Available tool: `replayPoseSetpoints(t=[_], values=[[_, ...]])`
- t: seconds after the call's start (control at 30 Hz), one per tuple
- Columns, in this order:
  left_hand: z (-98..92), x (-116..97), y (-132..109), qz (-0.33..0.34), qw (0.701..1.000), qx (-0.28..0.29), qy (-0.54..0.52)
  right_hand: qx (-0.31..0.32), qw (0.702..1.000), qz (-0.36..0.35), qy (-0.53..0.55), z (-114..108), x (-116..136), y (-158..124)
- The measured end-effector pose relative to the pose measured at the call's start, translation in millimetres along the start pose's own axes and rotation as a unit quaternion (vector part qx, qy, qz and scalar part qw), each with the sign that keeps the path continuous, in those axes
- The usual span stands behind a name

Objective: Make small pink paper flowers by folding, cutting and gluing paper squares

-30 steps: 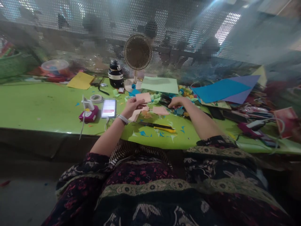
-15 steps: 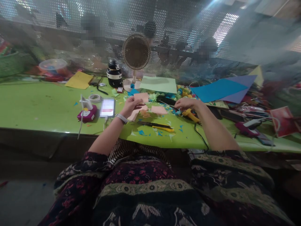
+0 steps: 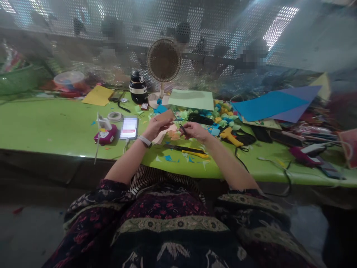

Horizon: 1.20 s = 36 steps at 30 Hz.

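Hands first: the person's left hand (image 3: 155,129) is pinching a pink paper piece (image 3: 166,117), holding it up just above the green table (image 3: 50,126). A pale wristband sits on that wrist. Just to the right, the right hand (image 3: 195,131) has its fingers closed on a thin dark tool (image 3: 183,130). Its tip points toward the pink paper, and it's too small to say what it actually is. The two hands are close together, near the middle of the table's front edge.

Going across the table from the left, there's a green basket (image 3: 16,76) at the far edge, then a clear plastic tub (image 3: 68,78) and a yellow sheet (image 3: 98,95). Closer in sit a pink gadget (image 3: 105,136), a tape roll (image 3: 114,116) and a phone (image 3: 129,128) with its screen lit, right beside the left wrist. Behind the hands stand a black jar (image 3: 137,88) and a small fan (image 3: 163,61), with a pale green sheet (image 3: 191,99) next to them. Below the right hand lies a yellow-handled cutter (image 3: 192,151). Further right come a heap of paper scraps (image 3: 220,111), a yellow glue gun (image 3: 230,137) lying on its side, and a blue sheet (image 3: 267,105).
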<state>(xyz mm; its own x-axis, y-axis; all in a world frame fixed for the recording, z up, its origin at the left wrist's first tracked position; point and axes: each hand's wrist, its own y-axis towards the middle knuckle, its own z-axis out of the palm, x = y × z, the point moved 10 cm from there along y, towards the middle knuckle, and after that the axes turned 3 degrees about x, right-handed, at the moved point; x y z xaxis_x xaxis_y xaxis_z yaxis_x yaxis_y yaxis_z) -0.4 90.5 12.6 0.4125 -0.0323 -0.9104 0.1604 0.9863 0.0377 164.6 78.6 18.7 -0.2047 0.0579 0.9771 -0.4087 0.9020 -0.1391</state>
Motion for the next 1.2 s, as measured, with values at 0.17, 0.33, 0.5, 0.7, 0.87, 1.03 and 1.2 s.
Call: replayPoseSetpoints(t=[0.17,0.33,0.5,0.7,0.87,1.03,1.2], values=[[6.6,1,-4,-0.015,0.999,0.015,0.031,-0.003,1.000,-0.028,-0.003,4,-5,3],[2.9,1,-5,-0.018,0.999,-0.009,0.038,0.005,1.000,-0.019,-0.012,4,-13,1],[-4.0,-1,-5,-0.015,0.999,-0.040,0.025,-0.004,0.999,-0.028,-0.022,6,-10,-6],[-8.2,-4,-3,0.012,0.998,-0.052,0.021,-0.003,0.999,-0.025,-0.034,13,-8,-12],[-3.8,-8,-6,0.032,0.998,-0.039,0.040,-0.008,0.997,-0.043,-0.061,18,-7,-14],[3.6,-9,-9,0.027,0.998,-0.017,0.049,-0.049,0.991,-0.073,-0.102,13,-2,-15],[2.9,-8,-8,0.021,0.998,-0.026,0.048,-0.062,0.985,-0.086,-0.135,12,2,-18]])
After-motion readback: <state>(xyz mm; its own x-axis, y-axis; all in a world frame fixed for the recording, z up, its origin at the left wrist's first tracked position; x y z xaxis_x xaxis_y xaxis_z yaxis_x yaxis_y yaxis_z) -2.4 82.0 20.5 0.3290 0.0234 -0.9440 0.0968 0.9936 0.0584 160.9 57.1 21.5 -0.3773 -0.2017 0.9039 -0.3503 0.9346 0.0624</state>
